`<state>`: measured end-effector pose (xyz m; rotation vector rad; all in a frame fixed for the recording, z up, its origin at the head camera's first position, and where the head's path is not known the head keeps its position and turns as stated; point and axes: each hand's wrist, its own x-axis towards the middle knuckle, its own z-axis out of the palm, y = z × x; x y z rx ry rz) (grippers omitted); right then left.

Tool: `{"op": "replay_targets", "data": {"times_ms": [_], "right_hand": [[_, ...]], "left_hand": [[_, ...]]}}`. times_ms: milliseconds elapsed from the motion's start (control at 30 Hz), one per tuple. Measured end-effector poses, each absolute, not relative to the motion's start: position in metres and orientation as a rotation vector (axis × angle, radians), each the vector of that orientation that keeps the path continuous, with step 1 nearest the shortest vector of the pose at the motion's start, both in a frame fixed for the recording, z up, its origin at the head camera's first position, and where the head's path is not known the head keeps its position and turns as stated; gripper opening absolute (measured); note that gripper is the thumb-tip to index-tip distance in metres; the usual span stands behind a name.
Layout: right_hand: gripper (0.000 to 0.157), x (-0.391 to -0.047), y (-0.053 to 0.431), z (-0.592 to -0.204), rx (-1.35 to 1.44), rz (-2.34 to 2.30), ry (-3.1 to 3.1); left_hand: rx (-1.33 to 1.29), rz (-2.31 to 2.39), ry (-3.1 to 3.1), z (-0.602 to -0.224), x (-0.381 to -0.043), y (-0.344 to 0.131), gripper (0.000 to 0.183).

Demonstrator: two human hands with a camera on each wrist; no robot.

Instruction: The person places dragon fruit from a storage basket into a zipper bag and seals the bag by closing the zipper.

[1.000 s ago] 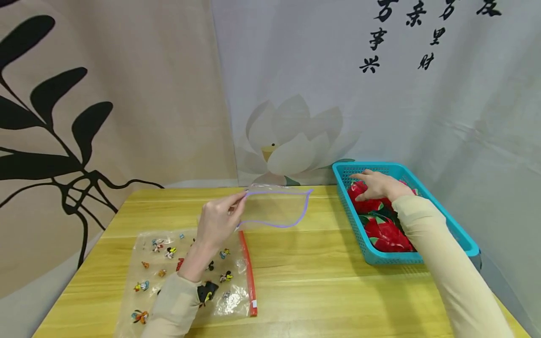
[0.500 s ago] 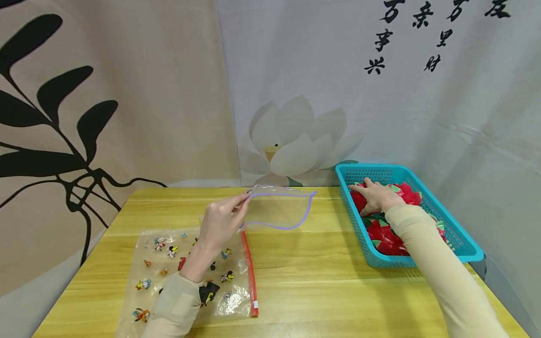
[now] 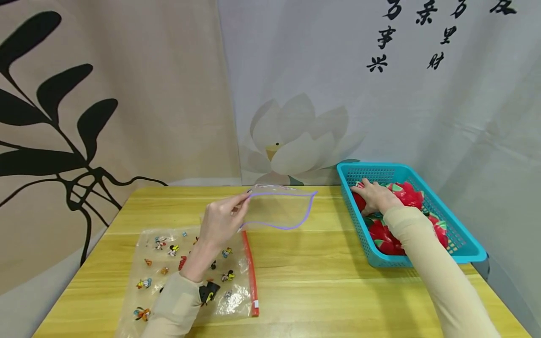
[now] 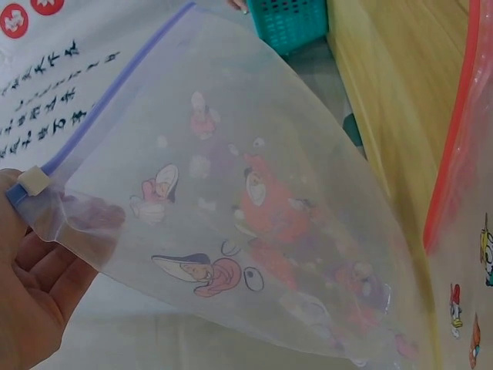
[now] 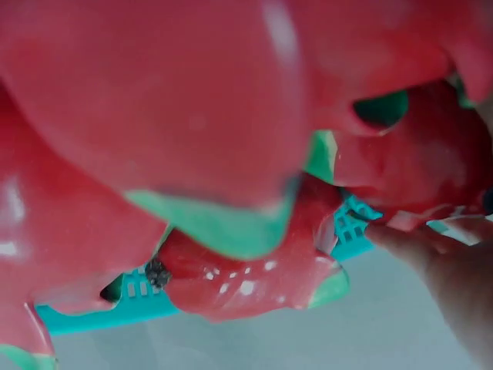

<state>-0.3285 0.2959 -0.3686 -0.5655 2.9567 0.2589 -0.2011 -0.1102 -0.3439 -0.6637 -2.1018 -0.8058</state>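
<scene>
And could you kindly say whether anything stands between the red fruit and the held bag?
Yes, the blue basket's left wall: the red fruit lie inside. Past that, nothing visible stands before the held bag.

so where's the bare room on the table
Widest bare patch: the table, near side, between the flat bag and the blue basket. A narrower strip lies behind the flat bag, left of the left hand. The basket is crowded with red fruit and the right hand.

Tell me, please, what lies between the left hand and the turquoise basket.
In the head view: the purple-zip bag the left hand pinches, then bare wooden tabletop.
</scene>
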Motion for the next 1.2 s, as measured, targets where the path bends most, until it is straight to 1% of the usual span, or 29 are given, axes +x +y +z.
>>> {"op": "replay_targets", "data": {"times_ms": [167,367,633,900,1200], "right_hand": [[0.082,-0.328,0.296,-0.368,-0.614,0.287,2.96],[0.08,-0.327,0.298,-0.364,-0.647,0.262,2.966],[0.072,-0.322,0.308,-0.356,-0.644,0.058,3.006],[0.071,-0.318,0.316,-0.346,-0.636,-0.073,3.037],[0.073,-0.305,0.322,-0.333,-0.645,-0.133,3.108]], "left_hand": [[-0.659,-0.8,-2.094,-0.345,-0.201,-0.111,0.015],[-0.661,-0.797,-2.084,-0.345,-0.202,-0.112,0.015],[-0.66,-0.788,-2.09,-0.344,-0.202,-0.112,0.015],[-0.642,-0.786,-2.097,-0.345,-0.202,-0.113,0.016],[-0.63,-0.75,-2.092,-0.346,-0.203,-0.114,0.016]]}}
